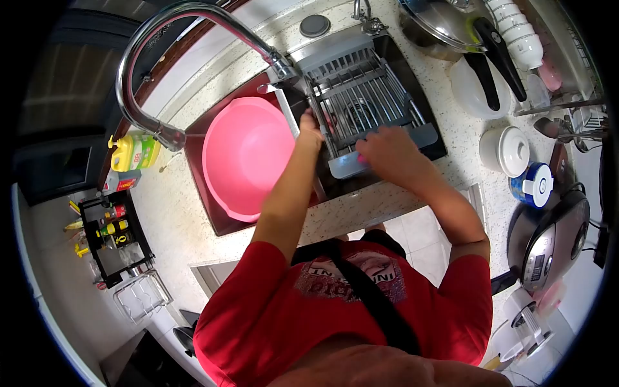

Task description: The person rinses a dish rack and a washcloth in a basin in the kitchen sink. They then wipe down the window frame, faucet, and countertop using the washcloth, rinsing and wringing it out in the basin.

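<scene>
A grey drying rack (351, 169) with metal bars lies over the right-hand sink. At the rack's left side is my left hand (311, 129), its fingers partly hidden by the rack's edge. My right hand (387, 151) is closed over the rack's near edge, with a bit of something pink showing by the fingertips, too small to name. In the left-hand sink sits a large pink basin (248, 155). The tall curved faucet (129, 84) arches over the left side, its spout near the basin.
Yellow soap bottle (135, 152) stands left of the sink. On the right are a pressure cooker (438, 26), stacked white bowls (516, 32), a white lidded pot (506, 151), a blue jar (534, 185) and a rice cooker (548, 251). A black rack (116, 238) holds bottles.
</scene>
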`<state>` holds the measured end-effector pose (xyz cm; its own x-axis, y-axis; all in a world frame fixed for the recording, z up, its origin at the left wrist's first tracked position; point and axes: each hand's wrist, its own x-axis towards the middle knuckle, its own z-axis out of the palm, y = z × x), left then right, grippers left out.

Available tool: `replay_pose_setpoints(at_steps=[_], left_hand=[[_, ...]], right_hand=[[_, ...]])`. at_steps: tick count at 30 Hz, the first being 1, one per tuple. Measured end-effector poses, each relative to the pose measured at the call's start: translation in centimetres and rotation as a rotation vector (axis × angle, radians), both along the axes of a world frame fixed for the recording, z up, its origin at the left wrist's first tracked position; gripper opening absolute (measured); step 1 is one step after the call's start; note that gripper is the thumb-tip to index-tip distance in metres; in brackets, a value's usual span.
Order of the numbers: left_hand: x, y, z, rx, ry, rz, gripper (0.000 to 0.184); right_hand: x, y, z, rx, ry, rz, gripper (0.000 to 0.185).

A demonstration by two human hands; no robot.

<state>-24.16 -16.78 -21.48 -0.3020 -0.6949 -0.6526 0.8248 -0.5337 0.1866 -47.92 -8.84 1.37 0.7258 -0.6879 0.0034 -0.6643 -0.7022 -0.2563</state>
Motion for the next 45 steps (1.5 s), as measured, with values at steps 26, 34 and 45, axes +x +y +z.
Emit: replay_pose_setpoints(at_steps=[26, 34, 45], left_hand=[[-4.7, -12.0, 12.2, -0.888, -2.35, -0.886, 0.024], [-4.5, -11.9, 12.5, -0.907, -2.351, -0.892, 0.02], [-4.7, -8.5, 14.0, -1.011, -2.357, -0.72, 0.04]], right_hand=[[-3.1, 1.6, -8.1, 0.087, -0.202, -0.04, 0.048], [-3.6, 5.2, -7.5, 0.173, -0.219, -0.136, 0.048], [-2.9, 6.1, -7.2, 0.346, -0.576, -0.628, 0.026]])
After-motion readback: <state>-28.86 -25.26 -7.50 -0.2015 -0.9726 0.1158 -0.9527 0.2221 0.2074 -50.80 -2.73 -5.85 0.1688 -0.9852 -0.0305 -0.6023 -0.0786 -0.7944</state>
